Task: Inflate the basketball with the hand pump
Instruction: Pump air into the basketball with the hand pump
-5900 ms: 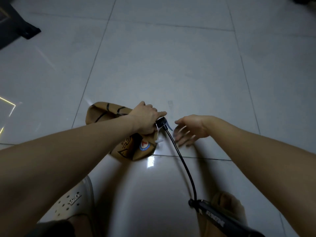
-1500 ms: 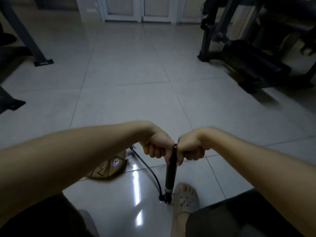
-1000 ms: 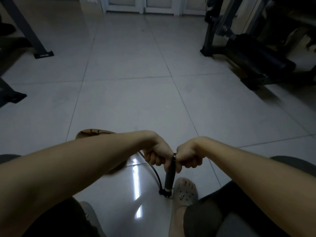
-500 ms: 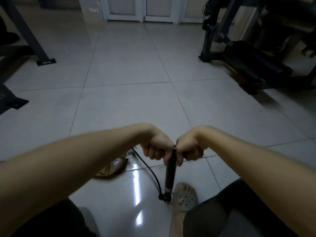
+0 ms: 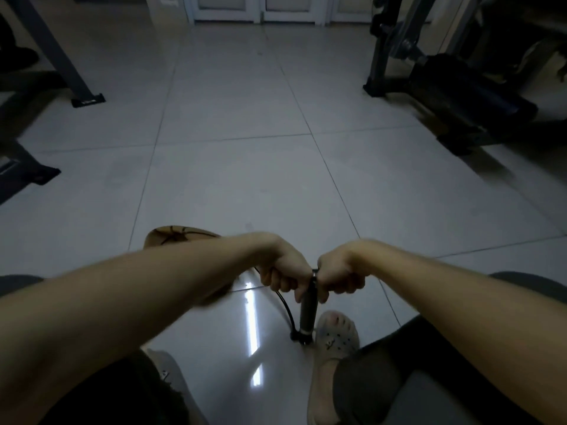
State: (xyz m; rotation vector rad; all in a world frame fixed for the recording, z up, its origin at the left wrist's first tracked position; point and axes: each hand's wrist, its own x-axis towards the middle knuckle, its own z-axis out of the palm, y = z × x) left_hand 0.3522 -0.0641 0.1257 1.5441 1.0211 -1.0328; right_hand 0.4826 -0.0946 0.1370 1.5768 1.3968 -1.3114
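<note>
A black hand pump (image 5: pixel 306 311) stands upright on the tiled floor, its base next to my right foot. My left hand (image 5: pixel 287 271) and my right hand (image 5: pixel 339 276) are both closed on its T-handle, one on each side, with the handle low on the barrel. A thin black hose (image 5: pixel 285 305) curves from the pump base to the left, behind my left hand. The flat, brown basketball (image 5: pixel 175 237) lies on the floor behind my left forearm, and only its far edge shows.
My right foot in a beige clog (image 5: pixel 336 335) is beside the pump base. Dark gym equipment (image 5: pixel 445 81) stands at the back right. Black frame legs (image 5: pixel 82 99) sit at the left. White doors (image 5: pixel 260 7) are at the far end.
Both hands have pushed the pump handle down from its raised position half a second ago. My left forearm now covers most of the ball.
</note>
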